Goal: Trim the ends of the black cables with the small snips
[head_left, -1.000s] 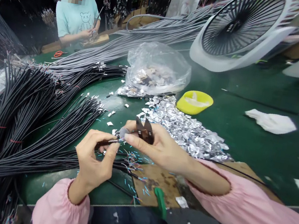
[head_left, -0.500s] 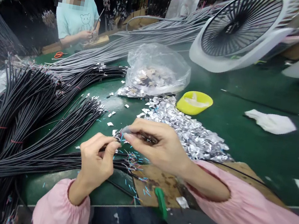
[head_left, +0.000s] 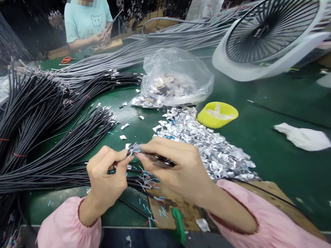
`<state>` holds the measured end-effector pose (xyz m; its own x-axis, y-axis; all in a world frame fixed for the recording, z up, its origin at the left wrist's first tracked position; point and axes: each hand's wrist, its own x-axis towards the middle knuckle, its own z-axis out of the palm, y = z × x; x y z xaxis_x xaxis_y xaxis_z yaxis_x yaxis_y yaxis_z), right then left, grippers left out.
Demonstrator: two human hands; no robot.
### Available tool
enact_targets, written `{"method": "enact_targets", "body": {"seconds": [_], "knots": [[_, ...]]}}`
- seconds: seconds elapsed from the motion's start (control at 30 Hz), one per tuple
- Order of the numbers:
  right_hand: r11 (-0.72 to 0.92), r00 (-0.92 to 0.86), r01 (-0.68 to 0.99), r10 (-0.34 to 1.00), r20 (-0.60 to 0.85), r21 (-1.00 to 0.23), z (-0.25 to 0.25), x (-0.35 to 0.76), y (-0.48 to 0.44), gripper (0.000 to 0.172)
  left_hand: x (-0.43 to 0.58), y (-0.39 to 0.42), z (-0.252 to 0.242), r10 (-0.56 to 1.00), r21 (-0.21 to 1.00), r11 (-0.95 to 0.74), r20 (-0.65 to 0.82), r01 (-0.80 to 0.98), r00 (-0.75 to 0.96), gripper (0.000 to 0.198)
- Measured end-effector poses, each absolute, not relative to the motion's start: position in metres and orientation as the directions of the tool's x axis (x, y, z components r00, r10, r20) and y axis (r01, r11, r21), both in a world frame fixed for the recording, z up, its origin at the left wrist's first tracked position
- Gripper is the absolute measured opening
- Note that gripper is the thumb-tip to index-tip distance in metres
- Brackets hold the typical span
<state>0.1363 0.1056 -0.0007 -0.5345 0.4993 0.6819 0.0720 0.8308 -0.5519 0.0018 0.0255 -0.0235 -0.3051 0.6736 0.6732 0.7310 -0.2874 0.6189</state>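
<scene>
My left hand (head_left: pixel 107 175) pinches the stripped end of a black cable (head_left: pixel 48 171) from the big bundle lying across the green table (head_left: pixel 274 160). My right hand (head_left: pixel 177 166) is closed round small dark cutters (head_left: pixel 159 160), whose tip meets the cable end just above my left fingers. Coloured wire ends stick out between the two hands. Below them lies a brown board (head_left: pixel 171 202) strewn with clipped coloured bits.
A heap of silver foil scraps (head_left: pixel 206 144) lies behind my hands, with a clear bag (head_left: pixel 176 77), a yellow dish (head_left: pixel 217 114) and a white fan (head_left: pixel 270 35) beyond. Grey cables (head_left: pixel 154 43) run to the back. A person in a pale blue shirt (head_left: pixel 86 20) works opposite.
The cutters stood upright with their handles apart a second ago; now they lie flat in my right hand, closed at the cable end. My left hand has barely moved.
</scene>
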Motion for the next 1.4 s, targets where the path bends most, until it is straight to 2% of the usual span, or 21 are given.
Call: {"method": "enact_targets", "body": {"seconds": [0.1, 0.2, 0.3, 0.33, 0.4, 0.47, 0.5, 0.57, 0.63, 0.7, 0.8, 1.1, 1.4], "knots": [[0.825, -0.530, 0.099, 0.517, 0.672, -0.557, -0.003, 0.136, 0.105, 0.010, 0.001, 0.027, -0.024, 0.724, 0.729, -0.266, 0.583, 0.630, -0.369, 0.007], [0.818, -0.522, 0.125, 0.535, 0.664, -0.561, -0.004, 0.134, 0.103, 0.010, -0.001, 0.029, -0.019, 0.853, 0.890, -0.182, 0.355, 0.418, -0.384, 0.008], [0.699, -0.557, 0.087, 0.624, 0.547, -0.709, 0.001, 0.132, 0.104, 0.012, -0.006, 0.030, -0.012, 0.936, 0.970, -0.088, 0.159, 0.227, -0.314, 0.010], [0.611, -0.591, 0.062, 0.660, 0.464, -0.790, 0.003, 0.131, 0.105, 0.014, -0.008, 0.030, -0.010, 0.943, 0.975, -0.097, 0.155, 0.202, -0.296, 0.009], [0.373, -0.697, 0.028, 0.673, 0.249, -0.928, 0.008, 0.131, 0.108, 0.017, -0.010, 0.030, -0.009, 0.928, 0.953, -0.194, 0.256, 0.234, -0.272, 0.006], [0.179, -0.778, 0.034, 0.622, 0.086, -0.983, 0.011, 0.131, 0.110, 0.024, -0.011, 0.029, -0.010, 0.875, 0.884, -0.314, 0.411, 0.345, -0.255, 0.004], [0.143, -0.783, 0.036, 0.619, 0.061, -0.989, 0.012, 0.131, 0.111, 0.027, -0.011, 0.029, -0.012, 0.843, 0.842, -0.354, 0.476, 0.406, -0.252, 0.005], [0.186, -0.729, 0.029, 0.676, 0.107, -0.982, 0.010, 0.131, 0.110, 0.028, -0.010, 0.028, -0.014, 0.773, 0.764, -0.384, 0.573, 0.518, -0.272, 0.007], [0.326, -0.637, 0.027, 0.734, 0.235, -0.945, 0.007, 0.131, 0.108, 0.025, -0.008, 0.026, -0.015, 0.707, 0.698, -0.376, 0.641, 0.609, -0.299, 0.009], [0.463, -0.580, 0.056, 0.736, 0.349, -0.885, 0.004, 0.131, 0.106, 0.024, -0.007, 0.025, -0.014, 0.652, 0.647, -0.352, 0.688, 0.676, -0.320, 0.010], [0.576, -0.591, 0.101, 0.691, 0.417, -0.811, 0.002, 0.132, 0.105, 0.023, -0.008, 0.024, -0.012, 0.600, 0.606, -0.325, 0.726, 0.726, -0.338, 0.013], [0.627, -0.625, 0.037, 0.622, 0.472, -0.778, 0.005, 0.131, 0.105, 0.031, -0.007, 0.022, -0.012, 0.609, 0.572, -0.327, 0.736, 0.752, -0.295, 0.015], [0.669, -0.589, 0.046, 0.618, 0.521, -0.742, 0.005, 0.132, 0.105, 0.023, -0.003, 0.023, -0.009, 0.559, 0.423, -0.265, 0.800, 0.867, -0.219, 0.013]]}}
